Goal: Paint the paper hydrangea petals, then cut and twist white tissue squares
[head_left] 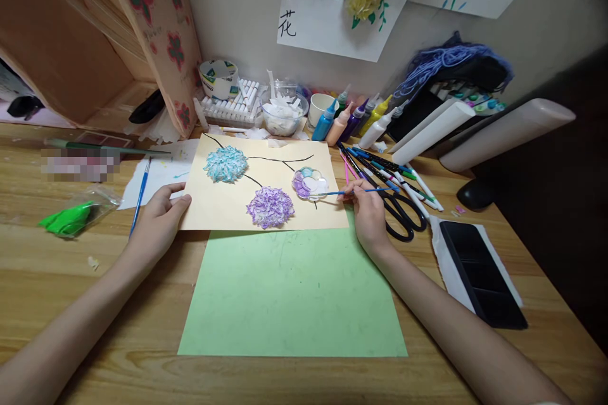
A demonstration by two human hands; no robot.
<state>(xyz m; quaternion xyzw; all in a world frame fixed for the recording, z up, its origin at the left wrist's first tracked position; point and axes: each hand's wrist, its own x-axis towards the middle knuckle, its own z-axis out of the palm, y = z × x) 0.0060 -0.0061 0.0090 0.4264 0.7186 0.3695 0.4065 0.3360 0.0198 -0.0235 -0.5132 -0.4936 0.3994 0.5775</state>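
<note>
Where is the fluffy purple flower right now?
In the head view, the purple flower sits near the lower edge of the cream card, right of the blue flower and left of the palette.

Wooden table [137, 354]: we see light boards running beneath both grips.
Green sheet [285, 304]: lies flat on our near side of the grips of the left hand [160, 210] and right hand [368, 210].
Scissors [403, 211]: we find their black loops just right of the right grip, pens [425, 186] beside them.
White tissue [447, 262]: farther right of that grip, under a black case [482, 275].
Bagged green material [69, 219]: well left of the left grip.
Paint bottles [336, 129]: we see them standing beyond both grips.
</note>
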